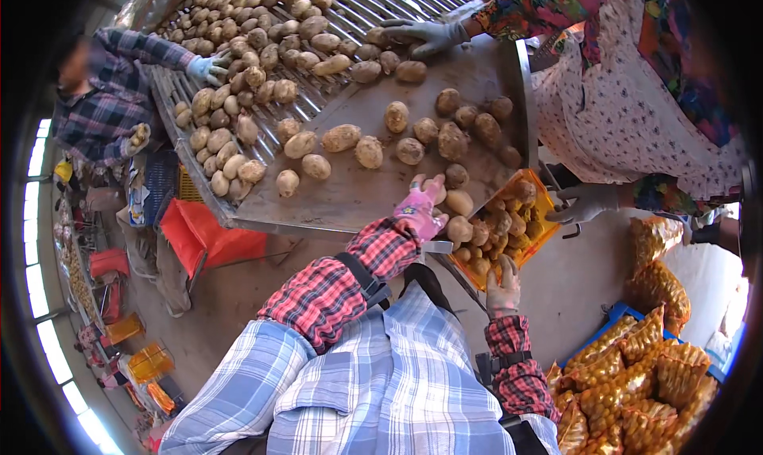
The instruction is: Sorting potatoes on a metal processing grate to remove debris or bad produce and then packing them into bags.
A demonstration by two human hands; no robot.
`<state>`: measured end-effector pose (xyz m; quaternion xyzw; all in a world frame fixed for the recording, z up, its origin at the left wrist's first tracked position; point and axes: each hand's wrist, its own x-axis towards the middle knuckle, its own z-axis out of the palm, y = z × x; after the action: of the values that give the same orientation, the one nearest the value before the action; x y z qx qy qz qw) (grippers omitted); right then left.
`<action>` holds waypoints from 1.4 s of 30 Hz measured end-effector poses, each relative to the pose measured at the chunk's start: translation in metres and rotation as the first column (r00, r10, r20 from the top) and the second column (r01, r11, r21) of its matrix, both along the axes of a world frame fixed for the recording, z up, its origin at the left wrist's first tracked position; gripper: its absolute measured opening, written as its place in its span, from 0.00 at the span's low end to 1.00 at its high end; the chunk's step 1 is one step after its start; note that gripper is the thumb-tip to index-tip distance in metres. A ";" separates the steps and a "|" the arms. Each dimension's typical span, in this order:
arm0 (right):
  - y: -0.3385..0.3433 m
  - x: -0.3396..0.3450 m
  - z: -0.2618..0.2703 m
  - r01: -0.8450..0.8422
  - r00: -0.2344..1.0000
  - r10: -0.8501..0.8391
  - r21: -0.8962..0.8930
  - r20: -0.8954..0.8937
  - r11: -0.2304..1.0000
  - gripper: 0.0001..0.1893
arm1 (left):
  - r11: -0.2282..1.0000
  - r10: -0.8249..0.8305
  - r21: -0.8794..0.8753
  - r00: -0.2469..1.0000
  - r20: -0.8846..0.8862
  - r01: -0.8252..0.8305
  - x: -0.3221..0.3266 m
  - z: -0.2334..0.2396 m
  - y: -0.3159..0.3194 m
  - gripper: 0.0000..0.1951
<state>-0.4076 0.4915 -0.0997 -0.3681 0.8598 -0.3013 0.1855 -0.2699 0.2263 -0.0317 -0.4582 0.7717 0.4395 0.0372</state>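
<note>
My left hand (422, 207), in a pink glove, lies at the near edge of the metal sorting table (304, 207), fingers spread against several potatoes (459, 201). Just right of it, potatoes (495, 228) fill an orange mesh bag (543, 201) hanging open at the table's corner. My right hand (504, 291), in a pale glove, is at the near rim of this bag; whether its fingers grip the mesh cannot be told. More potatoes (341, 138) lie loose across the plate, and a dense heap (238, 20) covers the metal rollers (381, 2) beyond.
At the right, a co-worker's gloved hand (426, 36) touches potatoes, the other (584, 203) is beside the bag. Another co-worker (101, 97) reaches in from the left. A red bag (208, 237) hangs below the table's left side. Filled mesh bags (626, 383) are stacked at lower right.
</note>
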 end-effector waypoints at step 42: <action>0.054 0.040 0.011 -0.036 0.495 -0.432 0.514 0.754 0.857 0.17 | 0.697 -0.442 -0.437 0.820 0.362 0.569 -0.075 -0.010 -0.045 0.27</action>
<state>-0.3678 0.5458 -0.0884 -0.0117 0.7397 -0.2462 0.6262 -0.3445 0.1817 -0.0420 -0.2663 0.9481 0.1269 0.1189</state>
